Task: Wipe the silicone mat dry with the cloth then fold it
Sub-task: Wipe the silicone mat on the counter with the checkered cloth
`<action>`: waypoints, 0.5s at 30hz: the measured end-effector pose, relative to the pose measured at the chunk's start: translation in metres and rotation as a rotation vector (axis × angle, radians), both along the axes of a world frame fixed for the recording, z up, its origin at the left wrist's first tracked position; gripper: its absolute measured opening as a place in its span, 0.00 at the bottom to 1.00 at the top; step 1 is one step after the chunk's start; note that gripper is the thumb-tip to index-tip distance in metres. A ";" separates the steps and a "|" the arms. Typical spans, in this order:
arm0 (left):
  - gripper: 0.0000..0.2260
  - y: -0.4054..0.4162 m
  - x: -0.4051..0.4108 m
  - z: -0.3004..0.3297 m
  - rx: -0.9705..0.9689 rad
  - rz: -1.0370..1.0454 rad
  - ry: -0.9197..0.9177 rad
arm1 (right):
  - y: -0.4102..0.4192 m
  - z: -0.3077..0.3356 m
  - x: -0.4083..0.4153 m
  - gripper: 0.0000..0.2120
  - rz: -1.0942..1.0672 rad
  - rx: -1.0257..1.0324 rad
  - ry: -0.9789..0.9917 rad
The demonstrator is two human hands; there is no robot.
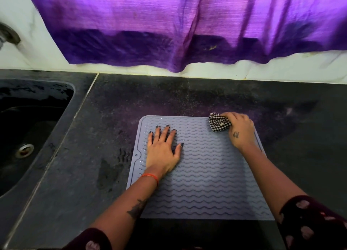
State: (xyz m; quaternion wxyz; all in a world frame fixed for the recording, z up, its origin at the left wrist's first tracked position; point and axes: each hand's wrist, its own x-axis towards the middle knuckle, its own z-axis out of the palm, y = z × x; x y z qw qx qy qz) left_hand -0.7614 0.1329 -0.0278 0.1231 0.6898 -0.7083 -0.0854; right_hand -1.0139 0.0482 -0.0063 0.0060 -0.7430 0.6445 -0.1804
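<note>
Grey silicone, ribbed in wavy lines, fills the middle of my view: the mat (pixel 206 174) lies flat on the dark stone counter (pixel 105 118), its near edge just at the counter's front. My left hand (pixel 163 152) is spread flat on the mat's left part, fingers straight and apart, and I judge it is there to pin the mat so it cannot slide under the wiping. My right hand (pixel 240 129) is curled round a bunched black-and-white checked cloth (pixel 218 122), pressing it onto the mat's far right corner, which looks like the start or end of a stroke. Wiping seems under way; folding is not yet begun.

Left of the mat, wet patches (pixel 109 172) darken the counter, one of them showing a wavy print. Further left sits the sink (pixel 32 122) with its drain. A purple curtain (pixel 169 34) hangs over the back wall, well clear of the mat. My own pinning hand covers mat that, I judge, will also need wiping.
</note>
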 end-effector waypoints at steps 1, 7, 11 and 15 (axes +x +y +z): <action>0.29 0.000 0.000 0.000 0.001 0.002 -0.001 | 0.001 -0.004 0.003 0.27 -0.035 0.021 0.015; 0.29 0.000 0.000 0.000 0.001 0.002 -0.003 | -0.013 0.006 -0.009 0.24 0.024 0.124 0.057; 0.29 -0.001 0.000 -0.001 -0.007 0.005 0.006 | 0.000 -0.006 -0.025 0.25 -0.029 0.025 0.065; 0.29 0.000 0.000 -0.001 -0.009 0.002 0.002 | -0.008 0.001 -0.021 0.24 -0.037 0.086 0.080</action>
